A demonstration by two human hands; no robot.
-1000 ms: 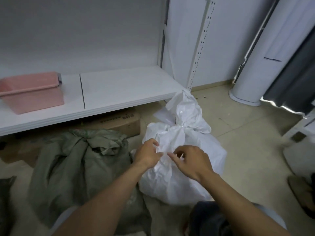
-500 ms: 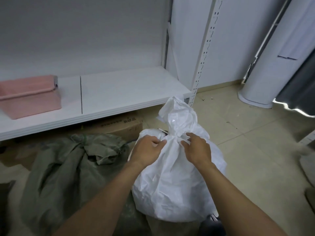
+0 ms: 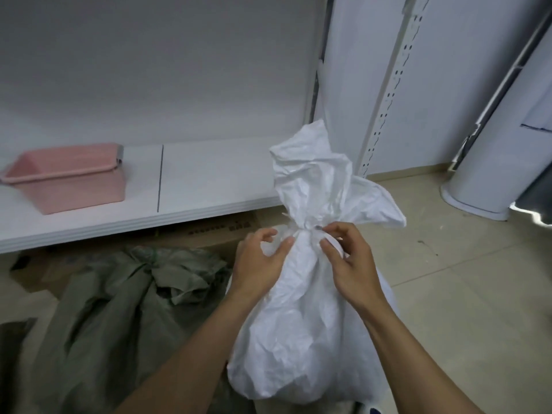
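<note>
A white woven sack [image 3: 301,333] stands upright on the floor in front of me, full at the bottom and bunched at its neck, where a white tie [image 3: 310,229] cinches it. The loose top of the sack fans out above the tie. My left hand [image 3: 259,262] grips the left side of the neck just under the tie, fingers curled into the fabric. My right hand [image 3: 348,261] pinches the tie on the right side of the neck between thumb and fingertips.
A grey-green sack [image 3: 119,318] lies tied to the left of the white one. Behind them a cardboard box [image 3: 221,234] sits under a low white shelf [image 3: 209,186] that holds a pink plastic basket [image 3: 68,177]. Tiled floor and a white column base [image 3: 478,186] are at the right.
Both hands rose from the sack's body to its tied neck. The sack came closer and more upright in view, and my right hand's fingers have now opened onto the tie.
</note>
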